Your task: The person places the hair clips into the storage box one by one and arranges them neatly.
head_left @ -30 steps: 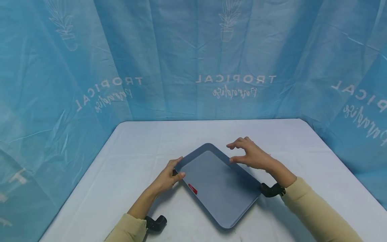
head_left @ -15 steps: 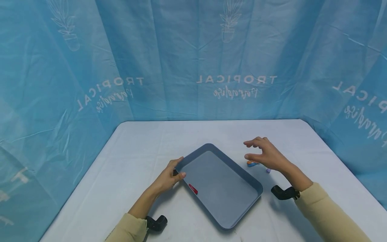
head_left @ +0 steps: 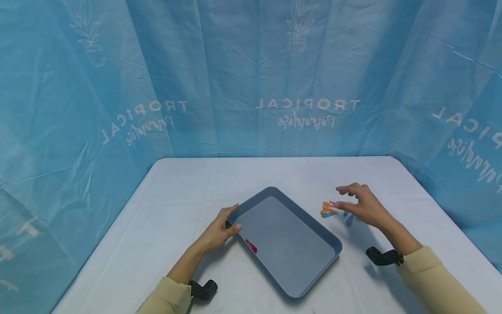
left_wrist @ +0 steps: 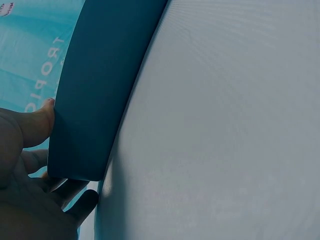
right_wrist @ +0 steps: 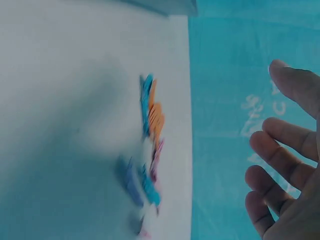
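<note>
A grey-blue rectangular tray [head_left: 286, 244] lies at an angle on the white table. My left hand [head_left: 216, 230] grips its left corner, thumb over the rim. The left wrist view has the tray's outer wall [left_wrist: 100, 90] with fingers reaching below its corner. Inside the tray, by the left wall, rests one slim red clip-like piece [head_left: 251, 246]. My right hand [head_left: 362, 207], fingers apart and holding nothing, hovers over a loose group of small clip-like pieces: orange [right_wrist: 156, 120], blue [right_wrist: 146, 102], purple [right_wrist: 132, 185] and pink [right_wrist: 157, 160]. The hand partly hides them in the head view.
The white-covered table [head_left: 188, 187] reaches back to a blue printed curtain [head_left: 231, 78] that also hangs along both sides. A black wrist-worn device sits on each wrist, the left one [head_left: 203, 290] low over the table and the right one [head_left: 384, 257] right of the tray.
My right hand has moved right, from over the tray's right edge to over the small coloured pieces, uncovering the orange and blue ones. The left hand and tray have stayed put.
</note>
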`<state>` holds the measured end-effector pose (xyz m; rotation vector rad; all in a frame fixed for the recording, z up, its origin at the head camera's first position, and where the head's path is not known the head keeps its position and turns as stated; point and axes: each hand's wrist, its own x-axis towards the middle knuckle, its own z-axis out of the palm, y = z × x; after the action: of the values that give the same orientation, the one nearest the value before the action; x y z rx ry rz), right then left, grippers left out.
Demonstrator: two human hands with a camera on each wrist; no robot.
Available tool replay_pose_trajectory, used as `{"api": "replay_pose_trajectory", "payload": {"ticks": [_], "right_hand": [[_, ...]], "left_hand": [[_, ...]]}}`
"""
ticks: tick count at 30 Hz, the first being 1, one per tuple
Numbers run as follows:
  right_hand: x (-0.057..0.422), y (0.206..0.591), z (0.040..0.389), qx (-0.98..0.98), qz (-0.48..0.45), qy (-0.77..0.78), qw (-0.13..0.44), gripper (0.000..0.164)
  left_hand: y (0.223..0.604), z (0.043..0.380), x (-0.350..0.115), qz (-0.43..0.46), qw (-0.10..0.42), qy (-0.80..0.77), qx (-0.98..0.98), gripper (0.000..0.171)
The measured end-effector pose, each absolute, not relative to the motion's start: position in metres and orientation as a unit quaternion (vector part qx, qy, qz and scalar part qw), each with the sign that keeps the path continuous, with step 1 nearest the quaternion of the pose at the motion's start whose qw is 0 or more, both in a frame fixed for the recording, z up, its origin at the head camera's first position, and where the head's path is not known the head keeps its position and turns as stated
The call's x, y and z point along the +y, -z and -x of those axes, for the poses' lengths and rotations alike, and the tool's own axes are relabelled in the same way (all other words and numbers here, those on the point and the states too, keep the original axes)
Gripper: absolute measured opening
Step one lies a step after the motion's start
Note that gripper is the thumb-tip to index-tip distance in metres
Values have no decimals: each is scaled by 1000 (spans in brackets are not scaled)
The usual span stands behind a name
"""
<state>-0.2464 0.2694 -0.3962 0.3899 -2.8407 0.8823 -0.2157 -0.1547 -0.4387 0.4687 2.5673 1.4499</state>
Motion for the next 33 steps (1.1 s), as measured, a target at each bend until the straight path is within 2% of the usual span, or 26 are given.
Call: {"api": "replay_pose_trajectory", "payload": {"ticks": [16,27,33], "right_hand": [[313,419,244,-960,-45,-273,35,61],[327,437,243,-966,-30,-258,19,66],[330,443,244,-970,-20,-243,3,66]], "left_hand": [[440,216,-155,-154,74,-485,857,66],[429,209,-149,-149,72,-496,853,63],[439,215,-152,-145,71,-494,854,64]]}}
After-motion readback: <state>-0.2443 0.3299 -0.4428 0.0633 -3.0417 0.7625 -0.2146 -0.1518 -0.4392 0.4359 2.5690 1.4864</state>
